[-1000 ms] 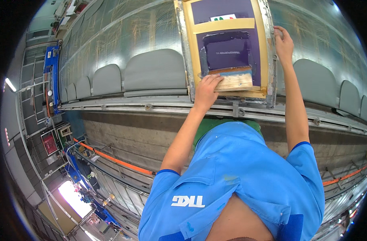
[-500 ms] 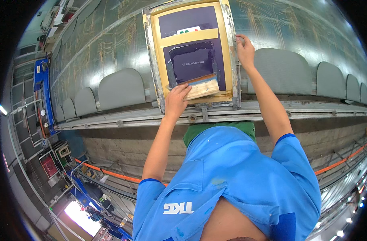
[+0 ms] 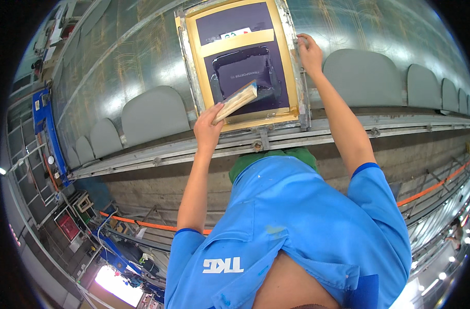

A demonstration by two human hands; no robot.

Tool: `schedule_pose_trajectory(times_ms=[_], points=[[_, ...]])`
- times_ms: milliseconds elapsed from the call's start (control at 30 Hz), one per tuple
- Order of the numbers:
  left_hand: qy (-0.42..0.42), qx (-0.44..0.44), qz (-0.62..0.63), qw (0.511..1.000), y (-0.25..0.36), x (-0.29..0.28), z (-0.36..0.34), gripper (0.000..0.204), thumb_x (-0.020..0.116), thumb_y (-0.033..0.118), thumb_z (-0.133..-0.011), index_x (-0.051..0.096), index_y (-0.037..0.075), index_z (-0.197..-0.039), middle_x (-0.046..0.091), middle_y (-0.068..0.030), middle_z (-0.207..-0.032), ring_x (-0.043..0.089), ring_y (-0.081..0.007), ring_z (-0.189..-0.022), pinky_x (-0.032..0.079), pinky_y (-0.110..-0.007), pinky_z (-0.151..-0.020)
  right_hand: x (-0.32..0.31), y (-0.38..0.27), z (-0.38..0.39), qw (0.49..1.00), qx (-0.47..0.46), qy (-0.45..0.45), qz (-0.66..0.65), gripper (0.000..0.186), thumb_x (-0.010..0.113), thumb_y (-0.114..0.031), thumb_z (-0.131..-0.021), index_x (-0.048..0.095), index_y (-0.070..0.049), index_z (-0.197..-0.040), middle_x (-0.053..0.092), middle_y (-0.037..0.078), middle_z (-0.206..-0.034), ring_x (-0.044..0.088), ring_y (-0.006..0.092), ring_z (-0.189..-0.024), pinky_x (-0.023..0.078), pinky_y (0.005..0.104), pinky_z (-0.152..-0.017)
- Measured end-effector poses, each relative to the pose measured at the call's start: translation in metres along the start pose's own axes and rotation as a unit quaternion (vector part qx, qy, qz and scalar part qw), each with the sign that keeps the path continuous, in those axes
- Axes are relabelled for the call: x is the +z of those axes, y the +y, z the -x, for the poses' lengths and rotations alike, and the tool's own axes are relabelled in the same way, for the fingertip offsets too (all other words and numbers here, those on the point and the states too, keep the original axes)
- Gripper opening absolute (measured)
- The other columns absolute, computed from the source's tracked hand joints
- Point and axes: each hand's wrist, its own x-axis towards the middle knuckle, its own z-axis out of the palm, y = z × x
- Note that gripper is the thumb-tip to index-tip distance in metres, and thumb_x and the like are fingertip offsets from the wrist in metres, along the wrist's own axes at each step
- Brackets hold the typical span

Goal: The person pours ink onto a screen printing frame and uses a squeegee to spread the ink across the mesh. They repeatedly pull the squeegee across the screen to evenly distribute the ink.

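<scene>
A: Squeegee [image 3: 237,104] loc?
B: Over near part of screen [image 3: 240,73]. L hand [image 3: 208,129] gripping its near-L end; long axis diag., running far-R from that hand.
A: R hand [image 3: 310,55]?
B: Fingers bent at frame's [image 3: 188,67] R edge, well apart from squeegee. Grip or touch, can't tell. L hand nearer.

Wears blue short-slv shirt [image 3: 312,221] w/ dk-blue cuffs [image 3: 365,168], white chest lettering [image 3: 223,265], grn garment [image 3: 303,156] below.
</scene>
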Motion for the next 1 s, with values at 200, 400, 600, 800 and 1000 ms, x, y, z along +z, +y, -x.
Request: schedule_pose_trajectory(times_ms=[200,400,600,800,1000], points=[[-0.057,0.132,-0.067,0.987,0.001,0.013,0.033,0.064,0.076,-0.002,-0.065,0.070,0.017,-0.126,0.068,-0.0017,-0.133,0.063,-0.0266,-0.121,0.052,-0.040,-0.093,0.001,-0.001,0.000,1.000,-0.005,-0.007,0.017,0.022,0.060,-0.024,-0.098,0.070,-0.013,-0.113,0.064,0.016,-0.071,0.061,0.0276,-0.063,0.048,0.0404,-0.066],[-0.088,0.168,-0.100,0.977,-0.007,0.018,0.045,0.070,0.080,0.001,-0.061,0.068,0.017,-0.127,0.068,0.0009,-0.132,0.062,-0.0259,-0.121,0.050,-0.039,-0.092,0.007,-0.001,0.002,0.998,0.032,-0.030,0.051,0.023,0.061,-0.026,-0.098,0.070,-0.013,-0.114,0.067,0.018,-0.078,0.063,0.0283,-0.067,0.049,0.0394,-0.069],[-0.068,0.157,-0.083,0.982,-0.019,0.006,0.036,0.073,0.078,-0.002,-0.060,0.068,0.019,-0.129,0.066,0.0003,-0.135,0.061,-0.0256,-0.122,0.050,-0.039,-0.090,0.011,-0.004,0.005,1.000,-0.021,0.008,0.019,0.024,0.061,-0.029,-0.097,0.072,-0.014,-0.112,0.062,0.014,-0.066,0.055,0.0241,-0.058,0.046,0.0390,-0.062],[0.010,0.103,-0.075,0.992,-0.024,-0.001,0.028,0.069,0.076,-0.003,-0.061,0.070,0.018,-0.126,0.069,0.0003,-0.131,0.063,-0.0262,-0.121,0.051,-0.038,-0.092,0.008,0.001,0.007,1.000,0.013,0.008,0.012,0.025,0.063,-0.031,-0.100,0.072,-0.015,-0.117,0.047,0.001,-0.061,0.039,0.0097,-0.058,0.038,0.0315,-0.056],[0.029,0.115,-0.051,0.992,-0.030,-0.015,0.003,0.067,0.075,-0.004,-0.063,0.070,0.018,-0.126,0.069,-0.0004,-0.130,0.063,-0.0261,-0.121,0.051,-0.038,-0.097,0.016,0.011,0.003,0.998,0.004,-0.005,0.067,0.027,0.061,-0.034,-0.099,0.072,-0.017,-0.117,0.061,0.007,-0.068,0.052,0.0168,-0.062,0.045,0.0343,-0.064]])
